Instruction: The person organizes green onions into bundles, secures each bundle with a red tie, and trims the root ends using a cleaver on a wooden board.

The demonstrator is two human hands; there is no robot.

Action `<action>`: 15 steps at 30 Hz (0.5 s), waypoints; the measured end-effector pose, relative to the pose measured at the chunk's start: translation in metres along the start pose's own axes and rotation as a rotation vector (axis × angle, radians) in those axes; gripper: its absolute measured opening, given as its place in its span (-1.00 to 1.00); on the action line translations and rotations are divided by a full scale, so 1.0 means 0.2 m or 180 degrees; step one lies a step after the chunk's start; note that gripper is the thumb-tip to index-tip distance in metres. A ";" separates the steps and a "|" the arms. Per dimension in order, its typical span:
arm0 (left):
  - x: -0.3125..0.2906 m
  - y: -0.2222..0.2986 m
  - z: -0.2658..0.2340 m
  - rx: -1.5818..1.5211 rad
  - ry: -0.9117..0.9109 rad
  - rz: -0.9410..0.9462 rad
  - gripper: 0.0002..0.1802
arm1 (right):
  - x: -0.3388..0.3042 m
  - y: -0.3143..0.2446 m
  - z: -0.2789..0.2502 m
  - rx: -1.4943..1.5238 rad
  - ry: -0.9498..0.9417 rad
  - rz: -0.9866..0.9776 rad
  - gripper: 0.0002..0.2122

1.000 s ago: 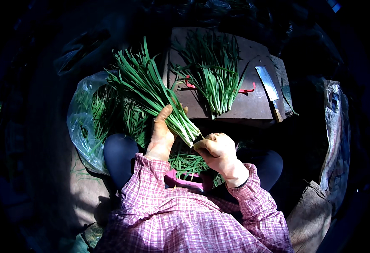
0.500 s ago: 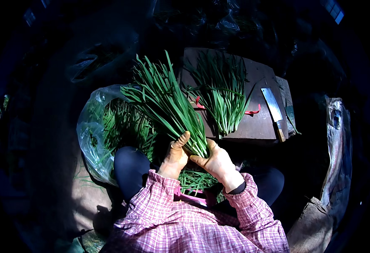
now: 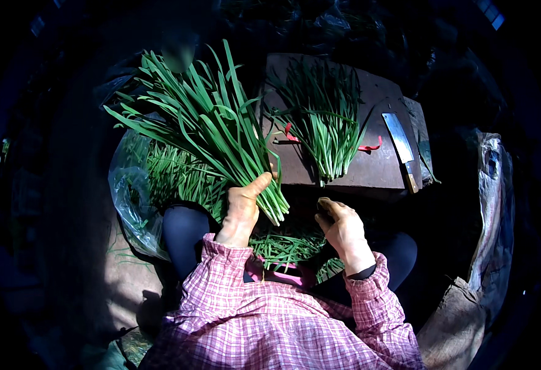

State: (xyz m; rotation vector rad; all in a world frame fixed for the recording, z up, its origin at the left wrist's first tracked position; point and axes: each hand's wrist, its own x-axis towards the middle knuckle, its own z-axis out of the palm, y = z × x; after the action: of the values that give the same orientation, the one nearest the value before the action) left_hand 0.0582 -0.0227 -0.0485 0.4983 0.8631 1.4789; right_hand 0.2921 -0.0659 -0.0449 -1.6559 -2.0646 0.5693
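Left hand: wrapped round the lower stalks of the held bunch, thumb over the top; the left hand [image 3: 244,206] now has the whole load.
Right hand: half a second ago at the stalk ends; now the right hand [image 3: 345,231] is off to the right, apart from the stalks. Fingers partly curled, thumb close to them; can't tell if a small scrap is pinched there.
Held bunch: the held bunch [image 3: 212,126] of long green leaves is up in front of the person, leaning left, tops fanned wider than half a second ago; pale ends point down-right, uncovered.
Meaning for the work: two-hand contact is over, a one-hand hold remains; looks like a pause in handling the ends, right hand free of the bunch.
Board: the board [image 3: 369,172] has the second bunch [image 3: 329,123] lying over a red strip [image 3: 371,147], cleaver [image 3: 398,139] to its right; no change in this layout.
Below hands: pink tub [image 3: 286,279] between the knees, loose leaves [image 3: 286,250] heaped at it.
Left side: clear plastic bag [image 3: 125,206] with more greens [image 3: 181,176], beside the left knee; held leaves overhang it in view.
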 end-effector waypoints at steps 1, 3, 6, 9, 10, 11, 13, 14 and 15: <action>0.00 0.01 0.01 0.0021 0.0011 -0.0154 -0.61 | 0.04 -0.07 -0.03 0.0248 0.0237 -0.0151 -0.64; -0.01 0.00 0.04 0.0049 -0.0220 0.0035 -0.63 | 0.11 -0.20 -0.04 0.0972 0.0520 -0.0412 -0.68; -0.02 0.02 0.12 -0.0047 -0.0035 -0.0084 -0.66 | 0.17 -0.32 -0.03 0.0167 0.0751 -0.1527 -0.75; -0.01 0.00 0.11 -0.0065 0.0069 -0.0179 -0.71 | 0.18 -0.40 0.01 -0.0331 0.0742 -0.1776 -0.83; -0.02 0.01 0.13 -0.0028 0.0140 -0.0117 -0.72 | 0.18 -0.38 0.02 -0.0339 0.0821 -0.1890 -0.85; -0.01 0.01 0.11 -0.0084 0.0123 -0.0035 -0.71 | 0.16 -0.33 0.03 -0.0268 0.0632 -0.1703 -0.86; 0.02 0.03 0.07 -0.0116 0.0142 0.0005 -0.70 | 0.04 -0.13 0.06 -0.0678 -0.0298 -0.1042 -0.96; 0.05 0.02 0.02 -0.0090 0.0091 0.0160 -0.70 | -0.05 0.03 0.09 -0.1058 -0.0846 -0.0929 -0.92; 0.04 0.04 0.04 -0.0149 0.0062 0.0126 -0.69 | -0.10 0.05 0.06 -0.1024 -0.0769 -0.0712 -0.88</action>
State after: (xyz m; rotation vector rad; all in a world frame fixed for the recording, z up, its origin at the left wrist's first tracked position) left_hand 0.0577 -0.0129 -0.0386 0.4691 0.8362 1.5389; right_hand 0.2980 -0.0834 -0.0615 -1.5512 -2.5909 0.3929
